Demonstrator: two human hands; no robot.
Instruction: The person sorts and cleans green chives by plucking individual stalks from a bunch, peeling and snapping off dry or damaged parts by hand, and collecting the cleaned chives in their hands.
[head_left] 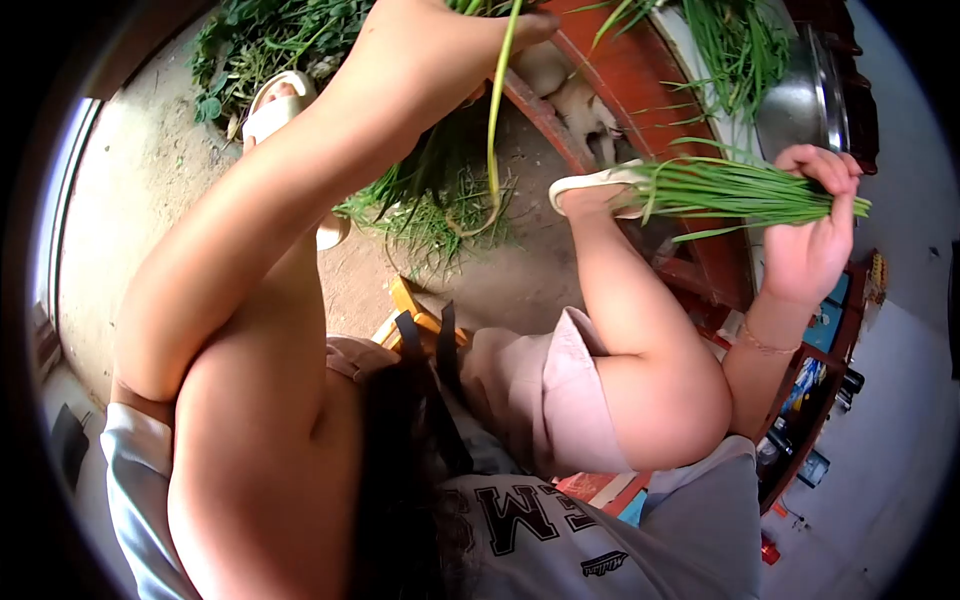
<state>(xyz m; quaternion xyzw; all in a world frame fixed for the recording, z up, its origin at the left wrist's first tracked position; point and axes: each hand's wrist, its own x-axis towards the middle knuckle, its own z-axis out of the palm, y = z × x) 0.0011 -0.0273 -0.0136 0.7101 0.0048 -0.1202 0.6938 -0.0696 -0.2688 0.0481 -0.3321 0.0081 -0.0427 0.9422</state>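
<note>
My right hand [815, 225], at the right, is closed around the base of a bunch of long, thin green stalks [735, 190]. Their leafy ends point left. At the top edge, my left hand [450, 45] has its thumb stretched to the right, and its other fingers are mostly cut off or hidden. Green stalks lie in the crook of its thumb, and a long yellowish stalk [493, 130] hangs down past it. Below the left hand, a loose heap of green leaves [440, 215] lies on the ground.
Leafy plants [270, 40] lie at the upper left. More long green stalks [735, 50] lie beside a metal basin [800, 100] at the upper right. A red wooden frame [650, 80] stands beyond my sandaled feet. A light-furred animal [580, 110] is partly visible behind it. Shelves [830, 370] stand right.
</note>
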